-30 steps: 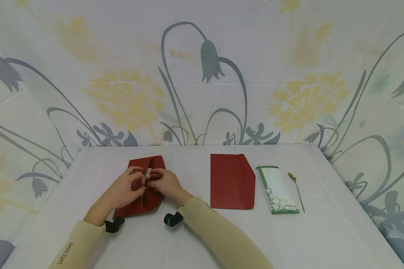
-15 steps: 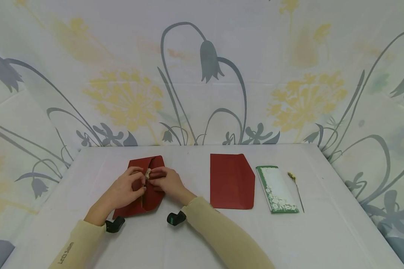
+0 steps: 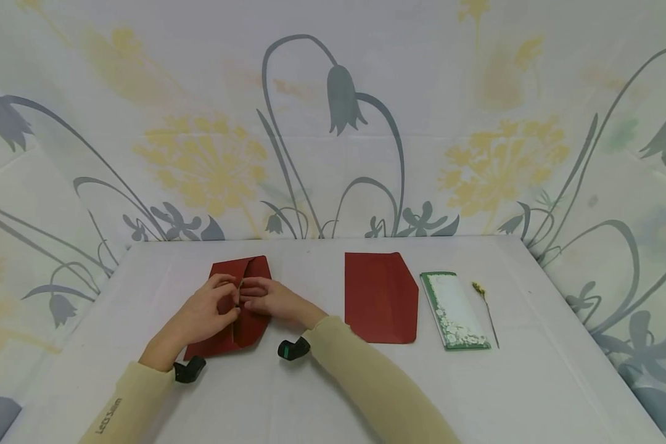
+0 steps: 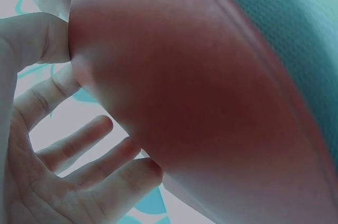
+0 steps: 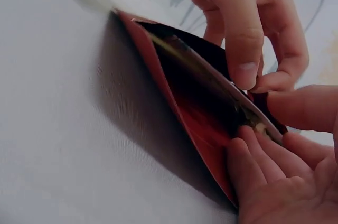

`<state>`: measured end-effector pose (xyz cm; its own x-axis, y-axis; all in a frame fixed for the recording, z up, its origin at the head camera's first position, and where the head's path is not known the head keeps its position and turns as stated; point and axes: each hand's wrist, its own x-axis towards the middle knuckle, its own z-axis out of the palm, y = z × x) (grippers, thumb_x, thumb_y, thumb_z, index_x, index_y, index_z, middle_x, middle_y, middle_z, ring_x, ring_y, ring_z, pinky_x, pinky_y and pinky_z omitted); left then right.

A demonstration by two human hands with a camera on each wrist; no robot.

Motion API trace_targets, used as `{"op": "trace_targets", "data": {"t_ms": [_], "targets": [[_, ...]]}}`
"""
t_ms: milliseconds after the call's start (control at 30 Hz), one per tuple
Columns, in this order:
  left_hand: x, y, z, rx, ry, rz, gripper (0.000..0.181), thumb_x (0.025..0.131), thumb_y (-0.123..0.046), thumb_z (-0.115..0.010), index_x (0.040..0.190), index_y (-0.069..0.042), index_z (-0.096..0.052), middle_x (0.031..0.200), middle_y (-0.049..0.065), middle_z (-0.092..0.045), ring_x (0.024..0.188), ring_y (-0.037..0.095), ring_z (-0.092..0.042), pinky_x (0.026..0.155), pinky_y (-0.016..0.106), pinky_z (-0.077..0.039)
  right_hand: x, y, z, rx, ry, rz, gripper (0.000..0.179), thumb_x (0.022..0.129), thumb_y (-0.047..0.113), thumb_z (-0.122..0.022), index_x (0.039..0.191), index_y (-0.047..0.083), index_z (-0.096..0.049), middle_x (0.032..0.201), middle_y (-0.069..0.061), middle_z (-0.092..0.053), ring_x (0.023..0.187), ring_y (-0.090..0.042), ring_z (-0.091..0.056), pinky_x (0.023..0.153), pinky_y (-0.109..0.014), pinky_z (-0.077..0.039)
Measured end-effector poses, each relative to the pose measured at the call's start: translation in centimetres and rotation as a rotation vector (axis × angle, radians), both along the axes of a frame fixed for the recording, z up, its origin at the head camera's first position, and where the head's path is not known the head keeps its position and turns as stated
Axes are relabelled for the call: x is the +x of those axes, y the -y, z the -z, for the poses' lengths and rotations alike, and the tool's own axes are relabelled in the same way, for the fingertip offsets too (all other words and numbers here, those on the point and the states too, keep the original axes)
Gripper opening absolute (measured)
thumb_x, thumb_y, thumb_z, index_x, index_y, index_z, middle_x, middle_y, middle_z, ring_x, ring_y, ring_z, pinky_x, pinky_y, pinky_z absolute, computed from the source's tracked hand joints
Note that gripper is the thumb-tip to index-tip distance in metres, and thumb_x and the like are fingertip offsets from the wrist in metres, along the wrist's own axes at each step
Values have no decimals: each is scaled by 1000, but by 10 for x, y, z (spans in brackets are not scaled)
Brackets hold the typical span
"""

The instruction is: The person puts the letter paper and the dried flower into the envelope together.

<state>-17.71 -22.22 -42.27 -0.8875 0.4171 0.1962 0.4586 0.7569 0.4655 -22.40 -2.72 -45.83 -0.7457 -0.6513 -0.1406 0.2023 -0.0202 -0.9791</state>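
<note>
At the left of the table in the head view, a red envelope (image 3: pixel 251 328) is tilted up with its mouth apart. My left hand (image 3: pixel 200 311) pinches its edge between thumb and index finger (image 4: pixel 58 84). My right hand (image 3: pixel 277 301) has its fingers (image 5: pixel 247 167) inside the mouth and its thumb over the edge. Between them, in the right wrist view, a small pale yellow dried flower (image 5: pixel 260 127) shows, its stem lying along a pale card (image 5: pixel 198 57) within the envelope. The head view hides the flower behind the fingers.
A second red envelope (image 3: pixel 380 299) lies flat to the right. Beside it are a green-bordered card with white flowers (image 3: pixel 455 311) and a yellow dried flower on a thin stem (image 3: pixel 485 302). A floral cloth backdrop (image 3: pixel 333 123) rises behind the white table (image 3: pixel 333 394).
The flower, visible between the hands earlier, has gone from sight in the head view as my right fingers closed over it. My right forearm shifted slightly right; my left hand stayed in place.
</note>
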Motion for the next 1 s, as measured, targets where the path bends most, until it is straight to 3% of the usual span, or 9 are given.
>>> {"op": "trace_targets", "data": {"t_ms": [133, 233, 400, 500, 600, 800, 1000], "targets": [[0, -1, 0, 1, -8, 7, 20, 84, -4, -72, 85, -18, -58, 131, 22, -51, 114, 46, -55, 93, 59, -47, -1, 2, 1, -76, 134, 19, 65, 95, -5, -55, 154, 4, -27, 147, -13, -48, 133, -23, -50, 106, -34, -42], [-1, -1, 0, -11, -9, 11, 21, 83, -4, -72, 85, -18, -58, 131, 23, -50, 113, 46, -56, 92, 59, -47, -1, 5, 0, -94, 166, 25, 70, 95, -7, -55, 156, 6, -23, 150, -14, -44, 136, -24, -46, 108, -36, -40], [-1, -2, 0, -23, -5, 13, 21, 83, -4, -73, 85, -19, -59, 130, 23, -51, 113, 46, -55, 91, 59, -48, 1, 8, -1, -79, 135, 52, 68, 94, -8, -54, 155, 5, -26, 150, -14, -44, 136, -25, -46, 108, -36, -40], [-1, -4, -1, -27, 5, 9, 19, 83, -5, -73, 85, -18, -60, 130, 23, -51, 113, 46, -55, 91, 60, -48, 3, 7, -2, -5, 70, 111, 60, 95, -5, -56, 151, 2, -36, 142, -13, -53, 127, -22, -55, 101, -33, -46], [0, -5, 0, -31, 9, 9, 18, 83, -4, -73, 86, -18, -61, 130, 23, -51, 112, 46, -56, 92, 60, -48, 4, 5, -2, 18, 73, 144, 52, 96, -4, -57, 145, 0, -43, 132, -13, -61, 117, -22, -62, 94, -33, -52], [-1, -4, 1, -29, -4, 20, 18, 83, -3, -74, 85, -17, -62, 129, 24, -52, 113, 46, -56, 92, 59, -47, 6, 5, 2, -143, 230, 112, 50, 97, -7, -51, 145, 0, -38, 134, -14, -57, 116, -26, -61, 96, -39, -51], [-4, -6, 2, -20, -23, 29, 18, 82, -3, -73, 85, -17, -62, 128, 23, -52, 111, 44, -58, 90, 58, -49, 8, 11, 4, -232, 287, 142, 54, 92, -12, -48, 142, 6, -35, 136, -12, -53, 111, -21, -60, 99, -42, -48]]}}
